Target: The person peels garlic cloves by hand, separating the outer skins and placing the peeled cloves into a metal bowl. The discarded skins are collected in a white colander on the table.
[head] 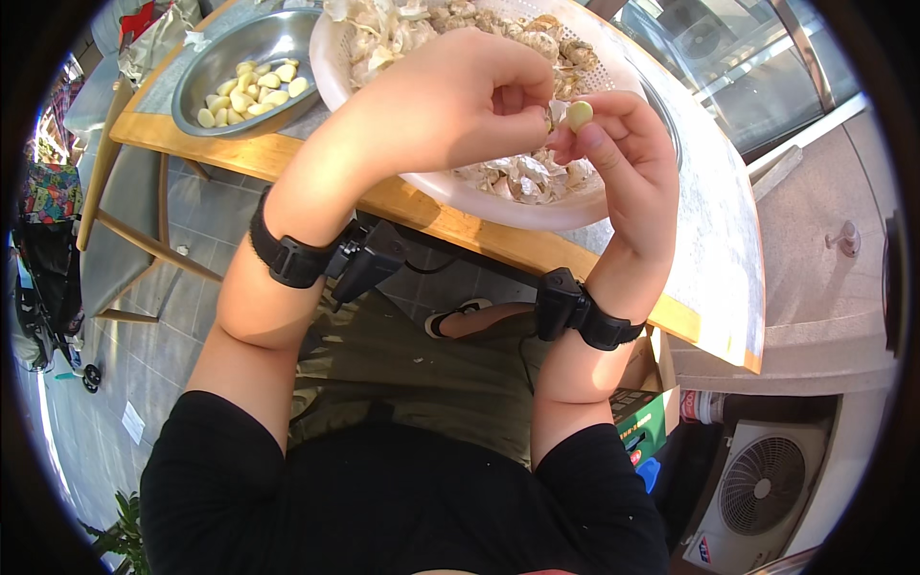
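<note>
Between the thumb and fingers of my right hand is a garlic clove, pale and smooth at its near end. My left hand meets it from the left, its fingertips pinching papery garlic skin beside the clove. Both hands are above a large white plastic colander, which holds garlic bulbs at the far side and loose skins nearer to me. To the left, a steel bowl contains several peeled garlic cloves.
The wood-edged table curves around to the right. A chair stands at the left, beside a crumpled bag on the table's far left. Under the right side are a green cardboard box and an air-conditioner unit.
</note>
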`<act>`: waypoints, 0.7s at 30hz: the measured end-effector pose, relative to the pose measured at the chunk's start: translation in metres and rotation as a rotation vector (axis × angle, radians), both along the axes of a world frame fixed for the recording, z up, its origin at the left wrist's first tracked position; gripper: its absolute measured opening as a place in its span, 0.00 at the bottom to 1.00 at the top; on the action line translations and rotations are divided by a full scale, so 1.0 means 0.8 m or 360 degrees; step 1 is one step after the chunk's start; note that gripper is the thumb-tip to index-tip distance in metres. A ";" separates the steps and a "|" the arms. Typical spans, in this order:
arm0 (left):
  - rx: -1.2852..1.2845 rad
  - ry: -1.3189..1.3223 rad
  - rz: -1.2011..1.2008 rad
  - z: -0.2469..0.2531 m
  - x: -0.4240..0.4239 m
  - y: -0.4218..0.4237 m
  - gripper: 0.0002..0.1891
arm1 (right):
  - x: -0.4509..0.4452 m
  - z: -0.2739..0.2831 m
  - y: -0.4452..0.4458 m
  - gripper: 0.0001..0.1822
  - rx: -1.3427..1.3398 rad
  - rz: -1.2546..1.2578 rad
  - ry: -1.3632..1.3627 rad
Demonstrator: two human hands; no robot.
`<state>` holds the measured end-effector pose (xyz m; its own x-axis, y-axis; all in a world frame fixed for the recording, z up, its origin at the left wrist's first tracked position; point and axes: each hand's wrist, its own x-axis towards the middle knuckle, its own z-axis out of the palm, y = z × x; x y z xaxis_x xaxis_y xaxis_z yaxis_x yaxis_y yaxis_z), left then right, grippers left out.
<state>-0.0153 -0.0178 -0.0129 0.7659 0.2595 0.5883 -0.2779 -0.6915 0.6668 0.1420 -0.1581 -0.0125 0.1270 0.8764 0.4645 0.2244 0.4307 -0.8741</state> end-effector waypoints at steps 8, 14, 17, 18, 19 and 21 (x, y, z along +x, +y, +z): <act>-0.0015 -0.0074 0.0104 0.000 0.002 -0.001 0.05 | -0.004 0.000 0.000 0.10 0.0035 -0.0085 0.0006; -0.0017 -0.0062 0.0013 0.001 -0.001 -0.001 0.05 | -0.006 -0.001 0.003 0.09 -0.0018 -0.0110 -0.0018; 0.0034 -0.0081 -0.0014 0.000 -0.001 -0.001 0.05 | -0.006 0.000 0.003 0.09 -0.0010 -0.0101 -0.0012; 0.0048 -0.0059 -0.0007 0.001 0.000 0.001 0.04 | -0.007 -0.001 0.002 0.09 -0.0009 -0.0109 -0.0013; 0.0062 -0.0037 0.0001 0.001 0.000 0.002 0.04 | -0.006 -0.001 0.002 0.09 -0.0009 -0.0108 -0.0011; 0.0055 -0.0042 -0.0009 0.000 0.000 0.002 0.04 | -0.006 -0.001 0.002 0.09 -0.0008 -0.0104 -0.0007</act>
<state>-0.0149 -0.0160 -0.0130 0.7512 0.2346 0.6170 -0.2990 -0.7123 0.6349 0.1373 -0.1567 -0.0132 0.1822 0.8687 0.4606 0.2557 0.4105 -0.8753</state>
